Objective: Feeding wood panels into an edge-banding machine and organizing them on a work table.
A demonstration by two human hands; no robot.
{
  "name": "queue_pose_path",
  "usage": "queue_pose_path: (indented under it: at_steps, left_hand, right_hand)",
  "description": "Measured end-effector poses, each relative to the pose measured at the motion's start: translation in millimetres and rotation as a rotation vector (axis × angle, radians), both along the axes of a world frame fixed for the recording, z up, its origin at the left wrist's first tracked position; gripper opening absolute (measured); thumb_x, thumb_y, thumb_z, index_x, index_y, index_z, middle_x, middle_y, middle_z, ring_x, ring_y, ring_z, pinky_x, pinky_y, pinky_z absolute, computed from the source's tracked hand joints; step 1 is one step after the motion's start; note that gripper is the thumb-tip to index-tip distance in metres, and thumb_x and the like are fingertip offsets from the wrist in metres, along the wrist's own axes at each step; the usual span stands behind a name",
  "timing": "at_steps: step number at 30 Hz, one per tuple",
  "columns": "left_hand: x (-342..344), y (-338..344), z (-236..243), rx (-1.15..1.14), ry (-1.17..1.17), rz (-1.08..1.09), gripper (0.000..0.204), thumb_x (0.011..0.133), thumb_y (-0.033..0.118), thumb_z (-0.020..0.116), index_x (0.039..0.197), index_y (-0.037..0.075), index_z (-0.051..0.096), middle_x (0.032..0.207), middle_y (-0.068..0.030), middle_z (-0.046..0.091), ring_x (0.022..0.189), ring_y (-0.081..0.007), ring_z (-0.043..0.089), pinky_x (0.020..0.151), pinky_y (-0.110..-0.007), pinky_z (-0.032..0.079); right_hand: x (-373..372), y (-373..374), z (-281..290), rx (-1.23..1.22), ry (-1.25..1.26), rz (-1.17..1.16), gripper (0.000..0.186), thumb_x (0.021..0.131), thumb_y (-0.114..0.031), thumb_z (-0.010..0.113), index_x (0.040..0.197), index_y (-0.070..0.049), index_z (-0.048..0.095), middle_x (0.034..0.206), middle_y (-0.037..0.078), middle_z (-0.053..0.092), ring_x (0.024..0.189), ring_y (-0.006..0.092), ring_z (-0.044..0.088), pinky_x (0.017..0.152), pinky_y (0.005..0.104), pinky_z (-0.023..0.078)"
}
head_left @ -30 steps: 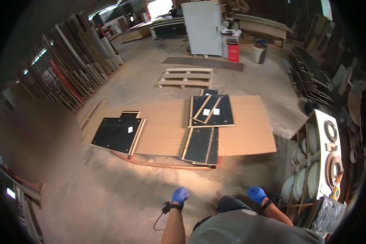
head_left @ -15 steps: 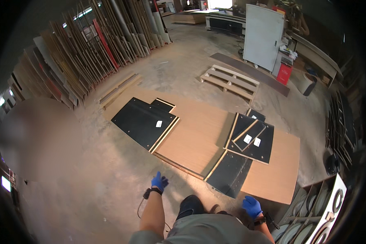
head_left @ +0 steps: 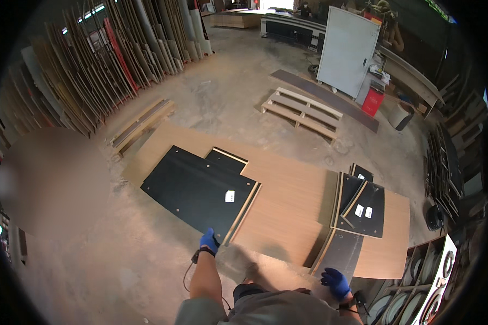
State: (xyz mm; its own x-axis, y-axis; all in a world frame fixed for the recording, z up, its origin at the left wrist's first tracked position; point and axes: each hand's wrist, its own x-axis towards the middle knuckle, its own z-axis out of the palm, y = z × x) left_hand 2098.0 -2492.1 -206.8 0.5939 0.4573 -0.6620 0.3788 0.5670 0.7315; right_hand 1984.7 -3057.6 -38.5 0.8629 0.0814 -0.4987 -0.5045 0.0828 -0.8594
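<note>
My left hand [head_left: 209, 241], in a blue glove, is at the near corner of a large black panel [head_left: 198, 187] with small holes and a white label. Its fingers reach over the panel's near edge and look outstretched; firm contact cannot be made out. My right hand [head_left: 336, 283], also gloved in blue, hangs with fingers apart and nothing in it, above the near end of a black board [head_left: 341, 250]. Both black pieces lie on a wide tan wooden sheet [head_left: 287, 208]. Smaller black panels [head_left: 371, 216] with labels and light edge strips are stacked on its right part.
A slatted wooden pallet [head_left: 303, 114] and a long brown board [head_left: 325, 100] lie beyond the sheet. Upright boards [head_left: 92, 65] fill a rack at far left. A grey cabinet [head_left: 346, 51] stands far right. Divided shelving [head_left: 423, 276] is close on my right.
My left hand has gone from above the floor to the large black panel's near corner. I am closer to the sheet, and the view has shifted. My right hand is still free.
</note>
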Motion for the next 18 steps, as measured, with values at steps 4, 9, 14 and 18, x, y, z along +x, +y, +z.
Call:
queue_pose_path:
  at_steps: [4,9,14,18]
  left_hand:
    - [-78,-3,-11,0.688,0.021,-0.728,0.038,0.097,0.041,0.058,0.097,0.004,0.067,0.084,-0.0112,0.068,0.071,-0.0230,0.063,0.063,-0.040,0.051]
    - [-174,1,-6,-0.621,-0.283,0.049,0.047,0.101,0.034,0.052,0.136,0.004,0.050,0.140,-0.0130,0.054,0.126,-0.0329,0.053,0.107,-0.049,0.043]
    - [-176,28,32,-0.145,0.248,0.151,0.063,0.094,0.052,0.058,0.127,-0.001,0.057,0.125,-0.0156,0.065,0.114,-0.0328,0.061,0.098,-0.046,0.048]
    - [-170,25,76,0.104,0.322,0.076,0.062,0.093,0.048,0.057,0.118,-0.009,0.062,0.106,-0.0159,0.070,0.096,-0.0314,0.066,0.084,-0.042,0.054]
  right_hand:
    - [38,58,-61,-0.476,-0.479,0.439,0.036,0.094,-0.012,0.065,0.126,0.002,0.057,0.103,0.013,0.069,0.089,0.0219,0.069,0.077,0.0326,0.057]
    - [101,179,-42,-0.689,-0.398,0.420,0.052,0.089,-0.027,0.072,0.130,0.001,0.056,0.117,0.016,0.066,0.100,0.0250,0.068,0.087,0.0333,0.054]
    - [156,244,-86,-1.004,-0.772,0.498,0.063,0.088,-0.048,0.067,0.129,-0.001,0.056,0.112,0.019,0.067,0.098,0.0280,0.069,0.086,0.0362,0.054]
    - [188,291,-109,-0.444,-0.118,0.738,0.066,0.088,-0.062,0.059,0.109,0.000,0.065,0.088,0.018,0.070,0.082,0.0292,0.070,0.076,0.0401,0.054]
